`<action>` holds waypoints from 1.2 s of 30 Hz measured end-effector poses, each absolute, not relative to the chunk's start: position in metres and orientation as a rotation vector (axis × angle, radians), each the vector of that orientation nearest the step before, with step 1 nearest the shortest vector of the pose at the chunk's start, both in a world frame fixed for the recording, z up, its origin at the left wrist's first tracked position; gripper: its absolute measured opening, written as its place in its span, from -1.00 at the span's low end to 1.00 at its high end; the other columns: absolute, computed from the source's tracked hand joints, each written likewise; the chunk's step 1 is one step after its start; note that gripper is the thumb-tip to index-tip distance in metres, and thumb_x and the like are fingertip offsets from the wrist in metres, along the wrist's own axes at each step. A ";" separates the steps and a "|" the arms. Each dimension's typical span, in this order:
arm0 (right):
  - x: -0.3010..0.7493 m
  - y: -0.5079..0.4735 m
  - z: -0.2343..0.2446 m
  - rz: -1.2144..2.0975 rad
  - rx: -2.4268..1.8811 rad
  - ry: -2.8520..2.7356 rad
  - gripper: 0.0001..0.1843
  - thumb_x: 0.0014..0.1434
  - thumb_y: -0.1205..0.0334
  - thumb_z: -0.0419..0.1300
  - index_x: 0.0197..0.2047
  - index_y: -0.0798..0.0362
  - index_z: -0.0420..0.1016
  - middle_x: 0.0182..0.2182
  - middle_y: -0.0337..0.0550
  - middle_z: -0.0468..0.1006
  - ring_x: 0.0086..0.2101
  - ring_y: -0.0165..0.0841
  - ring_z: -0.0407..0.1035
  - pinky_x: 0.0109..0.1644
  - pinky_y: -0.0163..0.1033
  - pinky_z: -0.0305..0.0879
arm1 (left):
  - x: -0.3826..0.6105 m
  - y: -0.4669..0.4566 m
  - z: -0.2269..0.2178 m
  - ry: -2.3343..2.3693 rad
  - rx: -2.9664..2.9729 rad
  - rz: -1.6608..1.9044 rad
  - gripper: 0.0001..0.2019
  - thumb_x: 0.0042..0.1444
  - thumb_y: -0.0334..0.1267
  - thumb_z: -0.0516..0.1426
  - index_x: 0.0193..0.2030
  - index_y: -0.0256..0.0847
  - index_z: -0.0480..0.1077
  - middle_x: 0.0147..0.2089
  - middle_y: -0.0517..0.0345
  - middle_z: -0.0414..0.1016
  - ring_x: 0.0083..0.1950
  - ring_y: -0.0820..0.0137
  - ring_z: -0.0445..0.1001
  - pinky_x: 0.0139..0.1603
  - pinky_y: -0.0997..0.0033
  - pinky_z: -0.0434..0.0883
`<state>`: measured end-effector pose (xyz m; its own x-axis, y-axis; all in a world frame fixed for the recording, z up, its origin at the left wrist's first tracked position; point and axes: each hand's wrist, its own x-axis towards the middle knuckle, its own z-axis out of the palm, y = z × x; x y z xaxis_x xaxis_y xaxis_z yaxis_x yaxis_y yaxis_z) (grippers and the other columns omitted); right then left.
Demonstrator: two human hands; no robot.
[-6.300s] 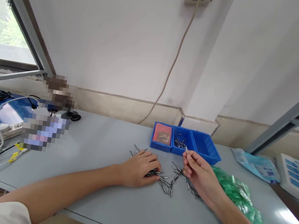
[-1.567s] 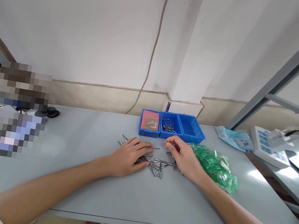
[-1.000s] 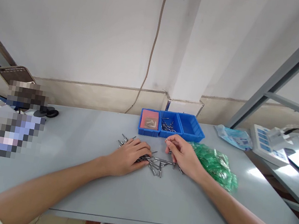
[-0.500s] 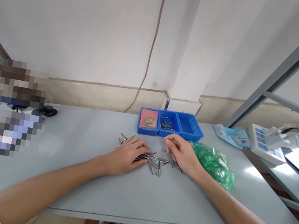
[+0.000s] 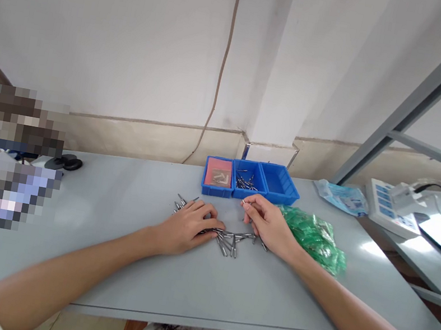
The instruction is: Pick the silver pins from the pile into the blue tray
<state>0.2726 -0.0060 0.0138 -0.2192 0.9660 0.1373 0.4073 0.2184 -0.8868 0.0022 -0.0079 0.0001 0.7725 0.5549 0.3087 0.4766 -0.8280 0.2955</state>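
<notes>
My left hand (image 5: pixel 186 228) rests over a pile of thin grey metal pins (image 5: pixel 228 241), fingers bent and apart, with part of the pile hidden beneath. Pins stick out past its fingertips and on its far side. A short way to the right, my right hand (image 5: pixel 267 224) is raised slightly above the table, thumb and index finger pinched together. Whatever small thing lies in that pinch is mostly hidden. More pins lie below the right hand. Just behind stands a blue divided bin (image 5: pixel 216 191); its middle compartment contains similar metal pins (image 5: pixel 245 182).
A crumpled green plastic bag (image 5: pixel 314 238) lies beside my right wrist. Farther right are a light-blue packet (image 5: pixel 340 196) and a white power strip (image 5: pixel 388 203). Black round objects (image 5: pixel 64 162) and cables sit at the left. A wall bounds the grey table (image 5: pixel 119 278).
My left index finger has bent more and shifted slightly over the pins. The right hand keeps its pinch in nearly the same place. The view has shifted a little.
</notes>
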 end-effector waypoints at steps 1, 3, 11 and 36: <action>0.273 -0.006 0.014 0.956 -1.283 -1.754 -0.66 0.43 -0.14 0.11 -0.07 -0.05 0.44 -0.42 -0.28 0.55 -0.58 -0.41 0.28 -0.52 -0.28 0.25 | 0.002 -0.008 0.000 0.814 2.766 0.575 -0.72 0.53 -0.16 0.04 0.21 -0.01 0.50 0.08 0.02 0.45 0.04 0.22 0.39 0.16 0.15 0.36; 0.273 -0.006 0.013 0.953 -1.284 -1.754 -0.67 0.43 -0.14 0.11 -0.07 -0.05 0.44 -0.41 -0.27 0.54 -0.58 -0.41 0.28 -0.52 -0.28 0.25 | 0.001 -0.008 -0.001 0.813 2.766 0.580 -0.72 0.53 -0.16 0.04 0.22 -0.02 0.49 0.08 0.01 0.45 0.05 0.21 0.39 0.16 0.14 0.36; 0.275 -0.004 0.009 1.014 -1.179 -1.750 -0.67 0.47 -0.01 0.06 0.12 -0.07 0.50 -0.18 -0.14 0.61 -0.47 -0.40 0.37 -0.48 -0.29 0.31 | 0.002 -0.008 -0.001 0.822 2.775 0.605 -0.76 0.51 -0.17 0.07 0.19 -0.10 0.47 0.08 0.00 0.46 0.05 0.21 0.39 0.12 0.17 0.36; 0.274 -0.004 0.020 0.931 -1.162 -1.480 -0.66 0.39 -0.16 0.20 -0.08 -0.05 0.39 -0.31 -0.25 0.51 -0.56 -0.47 0.30 -0.48 -0.29 0.28 | 0.001 -0.007 -0.002 0.802 2.763 0.617 -0.76 0.52 -0.16 0.06 0.17 -0.10 0.47 0.09 -0.01 0.47 0.06 0.21 0.40 0.15 0.15 0.36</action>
<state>0.2744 -0.0045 0.0195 -0.0439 0.9699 0.2396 0.2038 0.2435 -0.9482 0.0013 -0.0073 -0.0019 0.7658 0.5483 0.3360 0.4654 -0.8331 0.2988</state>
